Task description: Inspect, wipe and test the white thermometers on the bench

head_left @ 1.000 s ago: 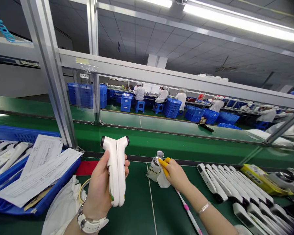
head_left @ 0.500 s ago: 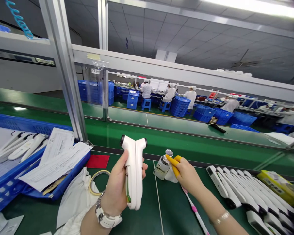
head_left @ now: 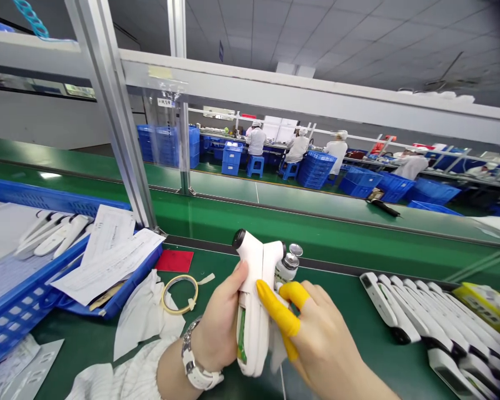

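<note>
Left hand: its grip is closed around the two white handheld devices, held upright side by side above the counter; the palm side is hidden.
Right hand: its grip has yellow-covered fingers bent against the devices' front, with a white cloth beneath, partly covered; whether it is pinched cannot be told.
Behind the devices: a bottle with its round lid raised, lower part blocked.
Left of the hands: a tape roll touching white fabric, a red card, and papers over a blue crate, its contents mostly covered.
Right: a row of similar devices, cut off by the frame edge; a yellow box, blurred.
</note>
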The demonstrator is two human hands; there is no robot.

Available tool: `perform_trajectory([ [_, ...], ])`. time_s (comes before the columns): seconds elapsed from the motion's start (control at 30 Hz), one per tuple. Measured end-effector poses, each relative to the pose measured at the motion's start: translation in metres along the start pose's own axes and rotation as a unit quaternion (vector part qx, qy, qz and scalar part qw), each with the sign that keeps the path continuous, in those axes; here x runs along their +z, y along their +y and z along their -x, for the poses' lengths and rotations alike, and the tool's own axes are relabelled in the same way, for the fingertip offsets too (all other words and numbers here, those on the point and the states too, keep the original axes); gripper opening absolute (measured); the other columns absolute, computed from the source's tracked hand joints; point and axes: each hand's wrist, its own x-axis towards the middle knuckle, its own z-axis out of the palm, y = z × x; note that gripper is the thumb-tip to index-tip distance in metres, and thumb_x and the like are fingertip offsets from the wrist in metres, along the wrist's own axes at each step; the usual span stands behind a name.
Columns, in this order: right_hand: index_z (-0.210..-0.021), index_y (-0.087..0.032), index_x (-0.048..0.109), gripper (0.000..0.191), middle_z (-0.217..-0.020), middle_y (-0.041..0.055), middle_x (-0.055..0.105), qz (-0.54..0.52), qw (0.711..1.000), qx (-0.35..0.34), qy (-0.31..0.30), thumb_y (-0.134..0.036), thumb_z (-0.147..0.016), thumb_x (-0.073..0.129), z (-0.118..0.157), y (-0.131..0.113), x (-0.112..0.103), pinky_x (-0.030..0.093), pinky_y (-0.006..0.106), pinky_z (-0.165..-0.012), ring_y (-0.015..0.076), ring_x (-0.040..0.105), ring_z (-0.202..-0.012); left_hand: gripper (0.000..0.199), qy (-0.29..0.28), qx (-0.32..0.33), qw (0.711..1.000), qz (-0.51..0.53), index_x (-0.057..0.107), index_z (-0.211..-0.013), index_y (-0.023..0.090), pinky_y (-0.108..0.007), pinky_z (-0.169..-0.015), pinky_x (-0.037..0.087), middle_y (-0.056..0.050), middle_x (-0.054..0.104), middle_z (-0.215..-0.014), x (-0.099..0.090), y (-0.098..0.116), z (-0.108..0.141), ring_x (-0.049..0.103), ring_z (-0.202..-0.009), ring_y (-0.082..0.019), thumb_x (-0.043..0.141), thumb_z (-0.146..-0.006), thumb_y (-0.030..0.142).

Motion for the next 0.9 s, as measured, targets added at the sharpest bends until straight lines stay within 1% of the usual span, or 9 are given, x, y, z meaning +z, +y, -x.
perform_trajectory([
  [0.13,-0.105,-0.027,0.063,0.037,-0.064,0.0046,0.054,-0.02,0.999,-0.039,-0.012,-0.011,-0.082,0.039,0.005,-0.001,-0.006,0.032,0.033,-0.052,0.0194,0.042,-0.054,0.046,-0.006,-0.012,1.0,0.008,0.064,-0.093,0.004,-0.023,-0.062,0.045,-0.009,0.065,-0.075,-0.004,-0.003,-0.002,0.059,-0.063,-0.014,0.045,-0.086,0.045],
  [0.27,-0.11,-0.019,0.061,0.04,-0.067,0.0081,0.056,0.055,0.998,-0.011,-0.024,-0.007,-0.077,0.04,0.005,0.007,-0.012,0.031,0.035,-0.053,0.0224,0.042,-0.058,0.041,-0.025,-0.024,0.999,0.001,0.065,-0.093,0.006,-0.027,-0.066,0.045,-0.009,0.065,-0.073,-0.006,-0.008,-0.003,0.06,-0.065,-0.017,0.047,-0.085,0.043],
  [0.33,-0.11,-0.019,0.061,0.039,-0.068,0.0078,0.057,0.056,0.997,-0.027,-0.037,-0.007,-0.078,0.041,0.009,0.005,-0.012,0.031,0.035,-0.053,0.0225,0.043,-0.059,0.042,-0.032,-0.033,0.999,0.0,0.064,-0.095,0.007,-0.027,-0.068,0.045,-0.009,0.065,-0.075,-0.007,-0.009,-0.003,0.06,-0.067,-0.017,0.047,-0.085,0.043],
  [0.5,-0.072,-0.026,0.064,0.027,-0.053,0.0015,0.05,0.006,0.995,-0.077,-0.061,-0.011,-0.082,0.044,0.02,-0.004,-0.012,0.027,0.033,-0.051,0.0176,0.04,-0.051,0.047,-0.019,-0.043,0.999,-0.009,0.063,-0.098,0.003,-0.023,-0.065,0.044,-0.01,0.064,-0.077,-0.01,-0.009,-0.005,0.058,-0.064,-0.013,0.046,-0.085,0.045],
  [0.57,-0.079,-0.024,0.065,0.027,-0.06,0.0043,0.055,0.039,0.996,-0.063,-0.054,-0.011,-0.082,0.042,0.014,0.005,-0.019,0.028,0.034,-0.053,0.0196,0.042,-0.056,0.045,-0.025,-0.059,0.998,-0.006,0.064,-0.094,0.003,-0.023,-0.068,0.045,-0.01,0.065,-0.076,-0.01,-0.012,-0.005,0.06,-0.067,-0.014,0.047,-0.085,0.044],
  [0.63,-0.096,-0.02,0.065,0.029,-0.069,0.0078,0.058,0.079,0.995,-0.039,-0.052,-0.01,-0.082,0.041,0.006,0.016,-0.025,0.03,0.036,-0.056,0.0221,0.044,-0.062,0.04,-0.029,-0.058,0.998,0.0,0.065,-0.093,0.006,-0.023,-0.072,0.045,-0.009,0.066,-0.075,-0.011,-0.015,-0.004,0.061,-0.07,-0.015,0.049,-0.085,0.041],
  [0.7,-0.102,-0.018,0.064,0.031,-0.068,0.0077,0.057,0.087,0.994,-0.027,-0.055,-0.01,-0.082,0.041,0.004,0.019,-0.026,0.029,0.036,-0.055,0.0225,0.043,-0.061,0.038,-0.03,-0.053,0.998,-0.001,0.065,-0.094,0.008,-0.023,-0.071,0.045,-0.008,0.066,-0.074,-0.013,-0.016,-0.005,0.061,-0.069,-0.015,0.05,-0.084,0.041],
  [0.8,-0.083,-0.022,0.065,0.028,-0.058,0.003,0.054,0.018,0.997,-0.049,-0.064,-0.012,-0.087,0.038,0.02,0.002,-0.014,0.029,0.035,-0.055,0.02,0.042,-0.056,0.042,-0.035,-0.046,0.998,-0.012,0.064,-0.096,0.006,-0.024,-0.068,0.045,-0.009,0.064,-0.078,-0.014,-0.012,-0.008,0.059,-0.07,-0.015,0.047,-0.085,0.043],
  [0.9,-0.061,-0.021,0.056,0.042,-0.052,-0.0005,0.051,-0.076,0.991,-0.083,-0.073,-0.019,-0.095,0.033,0.045,-0.02,-0.002,0.031,0.03,-0.052,0.0148,0.041,-0.05,0.045,-0.039,-0.029,0.999,-0.016,0.062,-0.101,0.004,-0.022,-0.067,0.045,-0.01,0.06,-0.083,-0.009,-0.006,-0.009,0.056,-0.071,-0.013,0.045,-0.086,0.042],
])
